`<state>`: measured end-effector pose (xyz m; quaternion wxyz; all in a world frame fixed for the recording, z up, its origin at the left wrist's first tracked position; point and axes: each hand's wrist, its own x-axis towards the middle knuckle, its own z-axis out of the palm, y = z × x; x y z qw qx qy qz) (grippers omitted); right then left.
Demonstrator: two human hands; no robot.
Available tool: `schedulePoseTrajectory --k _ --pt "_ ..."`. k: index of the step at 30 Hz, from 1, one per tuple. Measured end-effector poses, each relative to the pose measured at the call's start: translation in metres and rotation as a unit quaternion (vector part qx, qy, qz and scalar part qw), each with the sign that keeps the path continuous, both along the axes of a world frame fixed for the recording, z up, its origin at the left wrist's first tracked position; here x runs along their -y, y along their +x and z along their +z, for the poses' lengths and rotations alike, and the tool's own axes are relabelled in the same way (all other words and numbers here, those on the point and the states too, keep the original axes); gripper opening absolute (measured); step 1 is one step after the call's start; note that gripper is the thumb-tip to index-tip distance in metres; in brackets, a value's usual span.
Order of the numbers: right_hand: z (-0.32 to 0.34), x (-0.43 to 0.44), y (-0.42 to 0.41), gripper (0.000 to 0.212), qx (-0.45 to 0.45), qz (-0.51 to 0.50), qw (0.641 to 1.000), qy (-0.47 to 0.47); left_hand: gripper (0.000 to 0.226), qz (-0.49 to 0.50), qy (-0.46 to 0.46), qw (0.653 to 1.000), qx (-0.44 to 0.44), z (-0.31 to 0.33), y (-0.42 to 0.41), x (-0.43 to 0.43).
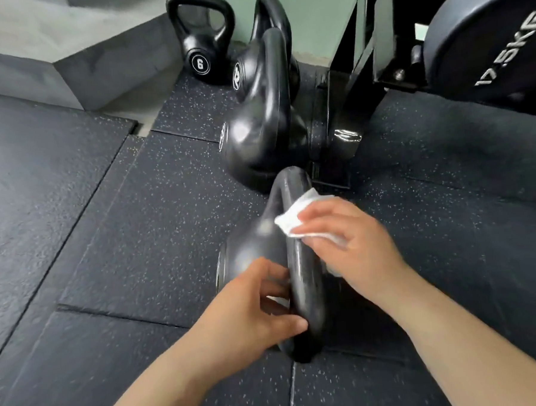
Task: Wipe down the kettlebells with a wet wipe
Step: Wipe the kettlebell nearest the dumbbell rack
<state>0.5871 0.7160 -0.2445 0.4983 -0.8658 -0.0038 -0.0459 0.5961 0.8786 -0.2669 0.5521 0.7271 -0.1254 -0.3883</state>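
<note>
A black kettlebell (256,247) stands on the speckled rubber floor right below me, its thick handle running toward me. My left hand (250,309) grips the near part of that handle. My right hand (349,239) presses a white wet wipe (295,217) against the right side of the handle, near its far end. Behind it stands a second black kettlebell (257,135), then a third one (253,67) marked 12, and a small one (203,54) marked 6 at the back.
A black rack foot (334,131) sits just right of the kettlebell row. A 17.5 kg dumbbell (488,39) hangs at the upper right. A grey raised step (66,58) fills the upper left. Dark rubber mats (74,213) cover the floor.
</note>
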Motion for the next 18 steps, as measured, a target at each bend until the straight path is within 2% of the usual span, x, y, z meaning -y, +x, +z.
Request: schedulePoseTrajectory --k 3,5,7,14,16,18 --pt "0.005 0.007 0.042 0.019 -0.050 -0.070 0.996 -0.016 0.040 -0.012 -0.006 1.000 -0.005 0.001 0.004 0.001" --pt "0.005 0.011 0.050 0.016 -0.079 -0.077 0.993 -0.052 0.040 -0.013 -0.013 1.000 -0.015 0.001 0.007 0.001" --pt "0.009 0.010 0.041 0.012 -0.098 -0.061 0.992 -0.045 0.043 -0.011 -0.026 0.999 -0.037 0.000 0.008 0.002" --pt "0.004 -0.008 -0.033 0.018 -0.100 0.014 0.995 -0.013 0.048 -0.039 -0.054 0.994 -0.081 -0.004 0.019 0.004" --pt "0.002 -0.006 -0.025 0.019 -0.087 0.020 0.995 -0.033 0.049 -0.048 -0.053 0.994 -0.081 -0.006 0.022 0.004" --pt "0.003 0.000 0.001 0.009 -0.078 -0.005 0.995 -0.057 0.051 -0.053 -0.056 0.994 -0.082 -0.007 0.024 0.005"
